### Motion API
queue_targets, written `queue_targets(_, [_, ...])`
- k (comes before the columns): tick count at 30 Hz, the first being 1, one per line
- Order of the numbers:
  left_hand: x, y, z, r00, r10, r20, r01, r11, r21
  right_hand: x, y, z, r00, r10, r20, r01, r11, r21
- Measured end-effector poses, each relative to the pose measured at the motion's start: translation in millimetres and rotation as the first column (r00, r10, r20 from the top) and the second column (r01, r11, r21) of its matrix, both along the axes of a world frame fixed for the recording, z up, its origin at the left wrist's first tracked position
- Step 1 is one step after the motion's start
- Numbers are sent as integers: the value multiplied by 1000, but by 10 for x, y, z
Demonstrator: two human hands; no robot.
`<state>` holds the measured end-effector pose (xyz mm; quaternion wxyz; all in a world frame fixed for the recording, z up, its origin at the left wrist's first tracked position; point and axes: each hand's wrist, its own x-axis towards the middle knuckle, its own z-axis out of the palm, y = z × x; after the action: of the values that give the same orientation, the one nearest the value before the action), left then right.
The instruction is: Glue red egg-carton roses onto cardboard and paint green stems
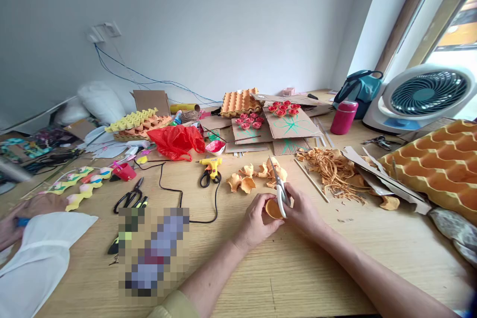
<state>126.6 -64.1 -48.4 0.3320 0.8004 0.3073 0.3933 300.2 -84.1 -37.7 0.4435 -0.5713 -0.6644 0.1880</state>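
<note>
Between the fingers of my left hand (pixel 257 221) is an orange egg-carton cup (pixel 274 209), its round opening turned up. My right hand (pixel 302 208) grips white-handled scissors (pixel 280 190), whose blades point up and away from me. The scissor handles overlap the cup's right side, so I cannot tell whether they touch it. Just beyond my hands lie several cut orange cups (pixel 247 185) with petal-like edges. To their right is a heap of thin orange carton trimmings (pixel 335 171), with a thin wooden stick (pixel 312 180) in front of it.
A yellow glue gun (pixel 210 169) with a black cord lies left of my hands. Red paper flowers (pixel 286 108) sit on cardboard (pixel 292 125) at the back. An orange egg tray (pixel 432 169), a pink bottle (pixel 344 118) and a white fan (pixel 421 94) stand right. A co-worker's white sleeve (pixel 48 243) is left.
</note>
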Motion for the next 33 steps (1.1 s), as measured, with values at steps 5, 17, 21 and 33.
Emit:
queue_targets(5, [23, 4, 4, 999, 19, 45, -17, 999, -36, 26, -4, 6, 1000, 18, 1, -18, 1000, -9])
queue_targets(17, [-92, 127, -29, 934, 172, 314, -98, 966, -238, 123, -8, 86, 980, 77, 182, -77, 997, -9])
queue_targets(21, [-93, 188, -43, 890, 157, 428, -23, 953, -302, 148, -16, 67, 947, 140, 290, -139, 990, -25])
queue_targets(33, [-153, 251, -37, 875, 231, 426, -108, 950, -294, 249, -3, 21, 835, 186, 517, -212, 977, -10])
